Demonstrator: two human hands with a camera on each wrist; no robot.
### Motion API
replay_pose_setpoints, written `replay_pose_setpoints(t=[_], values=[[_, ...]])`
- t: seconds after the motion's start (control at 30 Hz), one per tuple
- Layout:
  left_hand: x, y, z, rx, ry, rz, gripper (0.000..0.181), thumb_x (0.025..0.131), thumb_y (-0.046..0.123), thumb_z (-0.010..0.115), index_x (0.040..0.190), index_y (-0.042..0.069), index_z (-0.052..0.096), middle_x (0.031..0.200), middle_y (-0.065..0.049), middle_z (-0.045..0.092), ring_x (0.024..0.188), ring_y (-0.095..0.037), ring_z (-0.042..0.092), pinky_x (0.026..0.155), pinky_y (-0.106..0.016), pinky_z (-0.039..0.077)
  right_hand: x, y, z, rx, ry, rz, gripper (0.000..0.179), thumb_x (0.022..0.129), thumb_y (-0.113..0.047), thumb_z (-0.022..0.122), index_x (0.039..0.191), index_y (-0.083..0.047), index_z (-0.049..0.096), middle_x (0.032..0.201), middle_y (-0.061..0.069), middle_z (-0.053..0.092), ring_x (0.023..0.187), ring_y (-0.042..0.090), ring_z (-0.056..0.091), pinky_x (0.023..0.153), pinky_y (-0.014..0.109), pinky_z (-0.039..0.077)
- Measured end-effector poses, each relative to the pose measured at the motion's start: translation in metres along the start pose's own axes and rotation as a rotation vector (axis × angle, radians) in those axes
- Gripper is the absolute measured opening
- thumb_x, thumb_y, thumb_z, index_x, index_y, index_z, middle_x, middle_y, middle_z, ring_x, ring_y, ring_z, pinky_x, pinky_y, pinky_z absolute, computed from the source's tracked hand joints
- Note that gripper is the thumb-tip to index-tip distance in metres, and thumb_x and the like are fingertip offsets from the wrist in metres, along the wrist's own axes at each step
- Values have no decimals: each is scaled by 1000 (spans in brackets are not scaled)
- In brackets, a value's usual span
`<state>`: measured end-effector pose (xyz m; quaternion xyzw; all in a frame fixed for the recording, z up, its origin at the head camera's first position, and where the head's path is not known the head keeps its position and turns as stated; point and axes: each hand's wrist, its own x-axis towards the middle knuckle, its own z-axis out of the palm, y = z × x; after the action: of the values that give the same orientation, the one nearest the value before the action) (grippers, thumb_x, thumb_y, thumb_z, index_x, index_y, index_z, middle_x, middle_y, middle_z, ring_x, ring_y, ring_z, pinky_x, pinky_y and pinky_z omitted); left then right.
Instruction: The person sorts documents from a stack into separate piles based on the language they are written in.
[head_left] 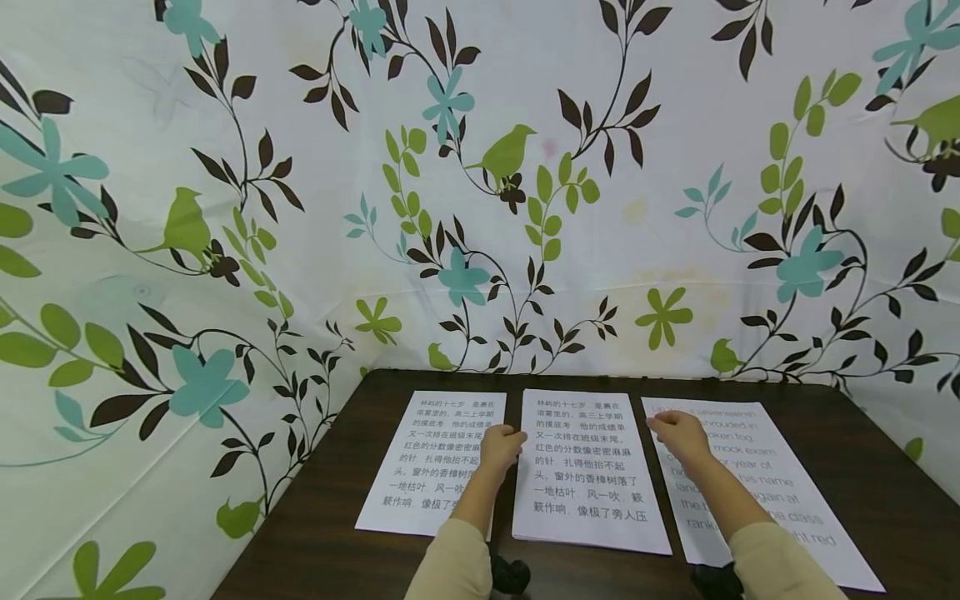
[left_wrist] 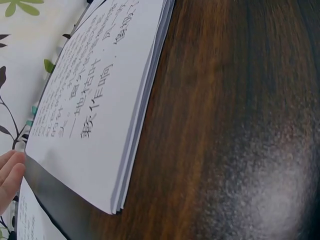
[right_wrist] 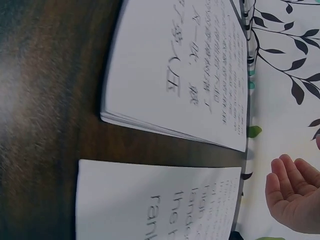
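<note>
Three lots of printed paper lie side by side: a left sheet with Chinese text (head_left: 405, 492), a middle stack with Chinese text (head_left: 577, 533), and a right sheet with English text (head_left: 795, 508). My left hand (head_left: 501, 454) hovers over the left sheet's right edge, beside the middle stack, its fingers loosely bent and nothing in them. My right hand (head_left: 681, 440) is above the right sheet's upper left part, hiding some words. In the right wrist view that hand (right_wrist: 295, 197) shows relaxed, slightly curved fingers and a bare palm. Several layered pages show at the stack's edge (right_wrist: 145, 112).
The papers rest on a dark brown wooden table (head_left: 300, 533). Behind it hangs a white cloth (head_left: 510, 317) printed with leaves, birds and flowers. Dark wrist straps (head_left: 510, 575) sit below the beige sleeves (head_left: 453, 558).
</note>
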<state>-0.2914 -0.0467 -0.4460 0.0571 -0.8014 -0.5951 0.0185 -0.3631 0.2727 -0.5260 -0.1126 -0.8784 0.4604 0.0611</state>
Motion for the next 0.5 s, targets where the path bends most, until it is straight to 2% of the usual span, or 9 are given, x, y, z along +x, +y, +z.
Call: replay_pose_setpoints(t=[0.27, 0.4, 0.5], values=[[1, -9, -4, 13, -2, -12, 47, 76, 12, 58, 110, -18, 45, 91, -23, 56, 83, -31, 56, 68, -36, 48, -22, -8, 4, 14, -69, 43, 69, 77, -57, 47, 117, 0, 45, 107, 19, 50, 94, 31, 49, 71, 41, 44], [-2, -9, -2, 55, 12, -33, 49, 75, 14, 60, 109, -18, 46, 99, -27, 53, 81, -32, 56, 68, -39, 47, -36, -12, 7, 9, -115, 73, 68, 79, -53, 49, 116, 3, 44, 109, 22, 48, 95, 34, 48, 72, 42, 44], [-3, -12, 1, 87, 20, -48, 49, 74, 14, 60, 109, -17, 47, 104, -29, 51, 80, -32, 56, 69, -40, 47, -61, -34, 0, 14, -146, 100, 62, 82, -43, 51, 116, 7, 42, 110, 25, 46, 94, 36, 48, 66, 38, 45]])
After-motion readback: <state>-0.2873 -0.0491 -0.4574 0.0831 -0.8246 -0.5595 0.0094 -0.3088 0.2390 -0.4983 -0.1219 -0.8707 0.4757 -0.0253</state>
